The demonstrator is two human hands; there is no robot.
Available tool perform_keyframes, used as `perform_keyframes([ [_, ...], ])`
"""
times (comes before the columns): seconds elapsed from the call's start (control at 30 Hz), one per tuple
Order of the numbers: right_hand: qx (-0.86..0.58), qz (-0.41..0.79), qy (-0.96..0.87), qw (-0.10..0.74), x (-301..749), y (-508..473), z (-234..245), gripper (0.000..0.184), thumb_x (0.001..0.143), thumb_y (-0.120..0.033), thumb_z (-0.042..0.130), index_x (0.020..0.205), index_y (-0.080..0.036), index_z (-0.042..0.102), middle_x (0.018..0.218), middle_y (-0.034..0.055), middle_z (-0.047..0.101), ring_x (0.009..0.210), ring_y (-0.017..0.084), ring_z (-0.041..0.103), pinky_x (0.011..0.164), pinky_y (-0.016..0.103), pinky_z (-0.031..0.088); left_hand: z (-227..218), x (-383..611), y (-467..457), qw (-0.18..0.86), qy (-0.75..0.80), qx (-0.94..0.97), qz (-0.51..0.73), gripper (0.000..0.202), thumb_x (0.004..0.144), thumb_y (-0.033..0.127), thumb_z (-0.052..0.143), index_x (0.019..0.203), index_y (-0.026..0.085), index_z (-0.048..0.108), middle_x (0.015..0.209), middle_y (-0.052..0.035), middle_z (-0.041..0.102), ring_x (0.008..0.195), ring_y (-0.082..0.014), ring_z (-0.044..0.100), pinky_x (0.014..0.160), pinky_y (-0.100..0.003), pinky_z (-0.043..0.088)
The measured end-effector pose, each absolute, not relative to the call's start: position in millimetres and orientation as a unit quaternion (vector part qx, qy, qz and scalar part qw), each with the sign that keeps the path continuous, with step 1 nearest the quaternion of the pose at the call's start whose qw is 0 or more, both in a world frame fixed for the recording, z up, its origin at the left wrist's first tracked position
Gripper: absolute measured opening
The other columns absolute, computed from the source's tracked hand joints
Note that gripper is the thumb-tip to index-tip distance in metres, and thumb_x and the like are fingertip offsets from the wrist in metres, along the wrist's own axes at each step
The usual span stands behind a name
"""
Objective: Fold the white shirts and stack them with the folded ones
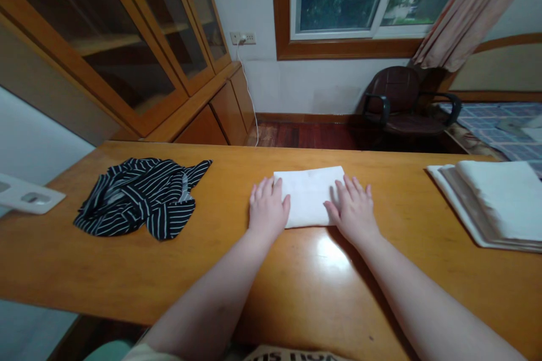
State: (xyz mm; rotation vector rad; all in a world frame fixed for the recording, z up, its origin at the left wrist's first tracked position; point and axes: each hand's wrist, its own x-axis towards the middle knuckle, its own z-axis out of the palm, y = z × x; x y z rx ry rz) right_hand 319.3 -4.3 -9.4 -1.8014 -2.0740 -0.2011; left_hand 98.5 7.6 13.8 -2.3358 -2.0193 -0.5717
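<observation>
A white cloth (310, 197), folded into a flat rectangle, lies on the wooden table (228, 180) in front of me. My left hand (268, 206) rests at its left edge, fingers stretched out and partly on the table. Along the right edge lies my right hand (354, 208), its fingers spread and the thumb on the cloth. Neither hand grips it. To the left is a crumpled black garment with white stripes (141, 194). At the far right sits a stack of folded white and beige cloths (502, 200).
A white plastic object (31, 196) juts over the table's left end. Behind the table stand a glass-door cabinet (178, 87) and a dark armchair (393, 96). A white cable (249, 87) hangs from the wall socket. A bed (486, 124) is at the right.
</observation>
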Motion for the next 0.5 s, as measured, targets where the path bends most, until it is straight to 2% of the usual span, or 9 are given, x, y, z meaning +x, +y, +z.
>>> perform_keyframes([
  [0.07,-0.604,-0.047,-0.781,0.154,311,-6,-9,0.054,0.091,-0.043,0.041,0.137,-0.014,0.043,0.147,0.0154,0.035,0.137,0.032,0.023,0.109,0.056,0.013,9,111,3,-0.021,-0.567,-0.805,-0.174,0.056,0.087,0.039,0.049,0.139,0.022,0.041,0.149,-0.0105,0.032,0.139,-0.0314,0.019,0.113,-0.051,0.010],
  [0.13,-0.568,-0.009,-0.815,0.116,306,-6,-10,0.054,0.092,-0.042,0.038,0.140,-0.016,0.041,0.148,0.0132,0.034,0.137,0.031,0.025,0.110,0.053,0.016,3,117,3,-0.066,-0.503,-0.850,-0.140,0.057,0.087,0.038,0.048,0.142,0.026,0.036,0.153,-0.0072,0.025,0.141,-0.0293,0.013,0.113,-0.052,0.006],
  [0.27,-0.555,0.038,-0.825,0.096,309,-3,-11,0.054,0.093,-0.042,0.038,0.140,-0.017,0.041,0.148,0.0124,0.033,0.136,0.031,0.027,0.109,0.052,0.021,-5,116,8,-0.144,-0.478,-0.861,-0.095,0.057,0.088,0.034,0.046,0.143,0.028,0.033,0.154,-0.0056,0.022,0.141,-0.0263,0.015,0.113,-0.050,0.010],
  [0.33,-0.560,0.054,-0.821,0.098,311,-1,-8,0.051,0.093,-0.037,0.037,0.139,-0.015,0.043,0.146,0.0135,0.036,0.135,0.029,0.031,0.108,0.049,0.026,-4,114,9,-0.159,-0.491,-0.852,-0.086,0.058,0.088,0.035,0.045,0.144,0.026,0.033,0.154,-0.0058,0.019,0.142,-0.0258,0.015,0.113,-0.048,0.012],
  [0.4,-0.576,0.072,-0.808,0.096,312,0,-4,0.047,0.094,-0.030,0.034,0.135,-0.013,0.048,0.141,0.0137,0.043,0.131,0.026,0.040,0.105,0.043,0.034,-3,113,9,-0.167,-0.510,-0.841,-0.073,0.060,0.088,0.036,0.044,0.145,0.024,0.031,0.154,-0.0070,0.018,0.141,-0.0267,0.016,0.113,-0.047,0.015],
  [0.5,-0.616,0.088,-0.778,0.083,312,-1,3,0.042,0.092,-0.028,0.036,0.126,-0.017,0.058,0.132,0.0103,0.054,0.116,0.025,0.055,0.094,0.037,0.045,-1,114,7,-0.174,-0.538,-0.823,-0.053,0.063,0.088,0.039,0.044,0.146,0.020,0.028,0.154,-0.0102,0.018,0.140,-0.0302,0.018,0.111,-0.047,0.021],
])
